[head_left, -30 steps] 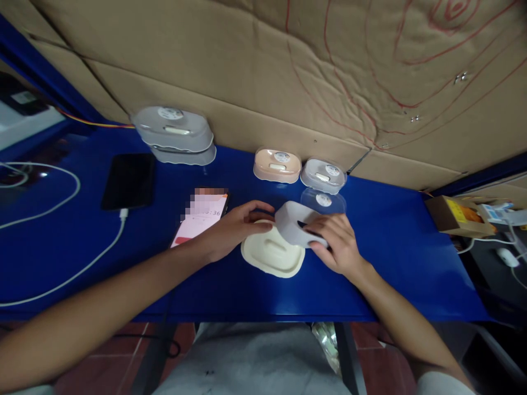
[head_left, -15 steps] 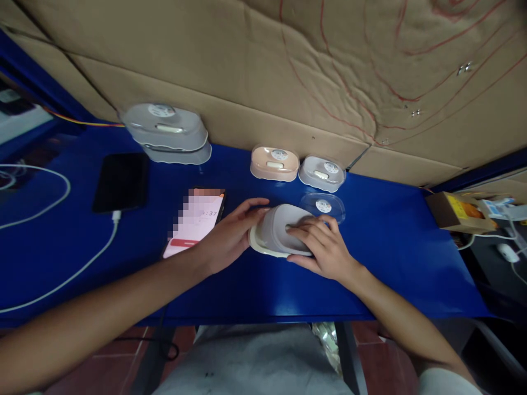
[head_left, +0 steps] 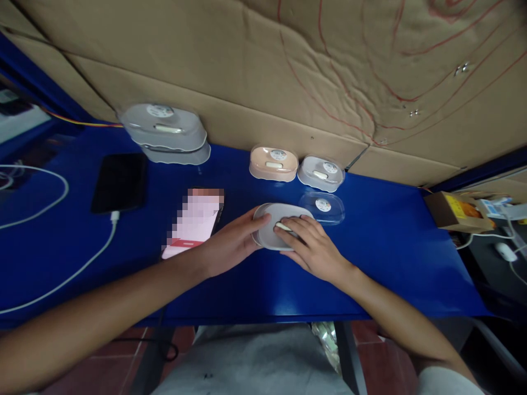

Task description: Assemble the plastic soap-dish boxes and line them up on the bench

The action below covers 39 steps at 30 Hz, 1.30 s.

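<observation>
A grey oval box point(head_left: 269, 226) with a cream base lies on the blue table point(head_left: 391, 263) in front of me. My left hand point(head_left: 230, 244) presses against its left side, thumb on the lid's edge. My right hand point(head_left: 313, 249) lies flat on top of the lid, fingers spread over the small cream handle. A loose clear lid point(head_left: 323, 207) with a round sticker lies just behind and to the right.
A peach box point(head_left: 273, 163) and a small grey box point(head_left: 320, 173) stand against the cardboard wall. A bigger grey box point(head_left: 163, 131) sits at back left. A lit phone point(head_left: 193, 222), a dark phone point(head_left: 119, 182) on a white cable, and a carton point(head_left: 457, 213) at right.
The grey cover, held tilted above the cream base a second ago, came down onto it. My right hand moved from gripping the cover's side to lying flat on top.
</observation>
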Each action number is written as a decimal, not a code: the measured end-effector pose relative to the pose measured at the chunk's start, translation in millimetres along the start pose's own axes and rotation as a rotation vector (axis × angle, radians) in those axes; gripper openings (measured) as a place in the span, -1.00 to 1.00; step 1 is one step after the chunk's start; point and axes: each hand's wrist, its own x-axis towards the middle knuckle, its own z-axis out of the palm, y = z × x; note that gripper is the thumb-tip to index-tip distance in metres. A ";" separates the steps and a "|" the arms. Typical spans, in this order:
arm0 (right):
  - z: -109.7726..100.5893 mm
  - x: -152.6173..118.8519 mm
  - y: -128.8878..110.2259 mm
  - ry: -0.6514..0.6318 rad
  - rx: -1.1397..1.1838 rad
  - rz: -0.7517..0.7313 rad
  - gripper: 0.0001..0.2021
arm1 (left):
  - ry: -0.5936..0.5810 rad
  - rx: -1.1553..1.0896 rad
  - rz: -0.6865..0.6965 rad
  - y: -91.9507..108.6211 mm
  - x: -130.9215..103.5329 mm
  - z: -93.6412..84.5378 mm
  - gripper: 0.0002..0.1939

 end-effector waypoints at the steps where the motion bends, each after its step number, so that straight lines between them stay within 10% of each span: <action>1: 0.8 -0.2 1.8 -0.013 0.016 0.005 -0.55 | 0.004 0.000 -0.012 1.0 -0.9 1.8 -0.66; 12: -13.0 -15.3 46.1 -0.077 0.028 0.333 -0.35 | 0.287 0.131 -0.047 12.1 2.4 1.6 -0.64; 19: -22.0 -23.7 56.2 -0.217 -0.039 0.328 -0.38 | 0.224 0.199 -0.147 10.1 -3.0 5.2 -0.56; 39: -25.8 -23.6 54.2 -0.098 0.070 0.434 -0.25 | 0.163 0.293 -0.193 8.5 -8.3 10.8 -0.55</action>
